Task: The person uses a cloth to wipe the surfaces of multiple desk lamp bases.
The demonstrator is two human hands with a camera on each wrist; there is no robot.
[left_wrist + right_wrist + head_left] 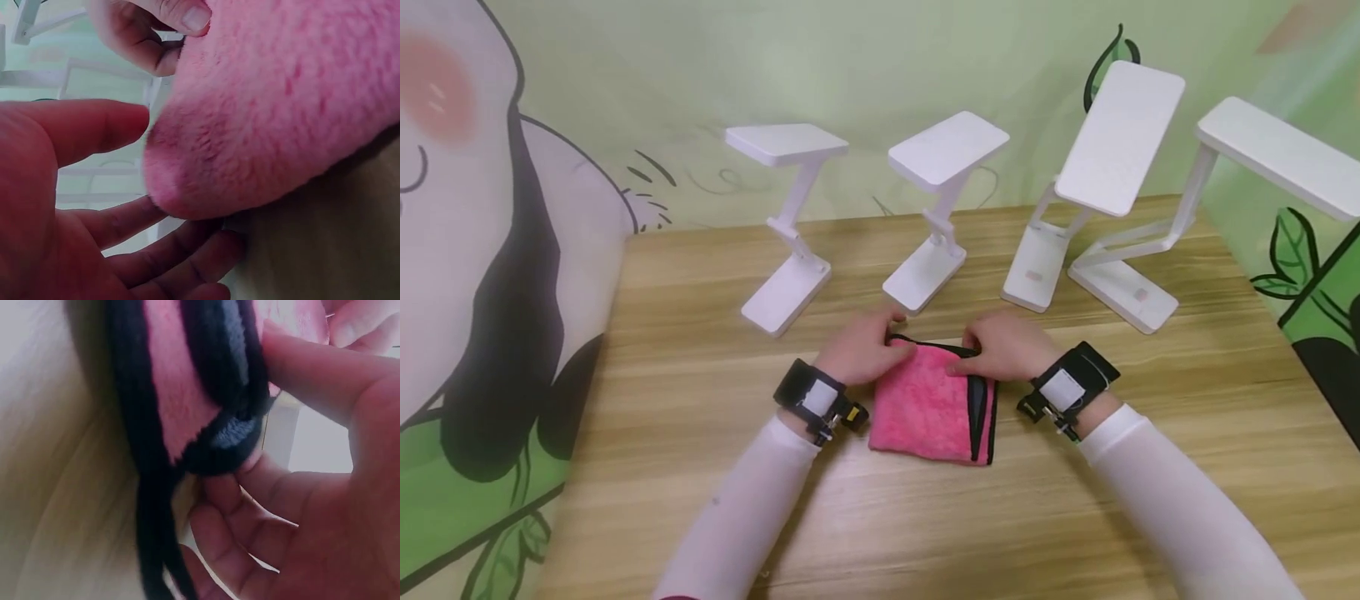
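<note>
A folded pink plush towel (921, 408) with black edging lies on the wooden table. At its far left corner is my left hand (865, 348); in the left wrist view the thumb (106, 128) meets the fuzzy edge, while the fingers extend below the corner, spread apart from the thumb. My right hand (1011, 348) pinches the far right part, thumb on top. From the right wrist view, its curled fingers (231, 531) go under the black-trimmed layers, and a strip of black edging hangs down there. The fingertips under the towel are partly hidden.
Several white folding desk lamps stand along the back of the table (685, 400), beyond my hands. The nearest bases belong to the second lamp (925, 275) and the third lamp (1036, 271). Behind them rises a green wall (647, 67) with painted figures.
</note>
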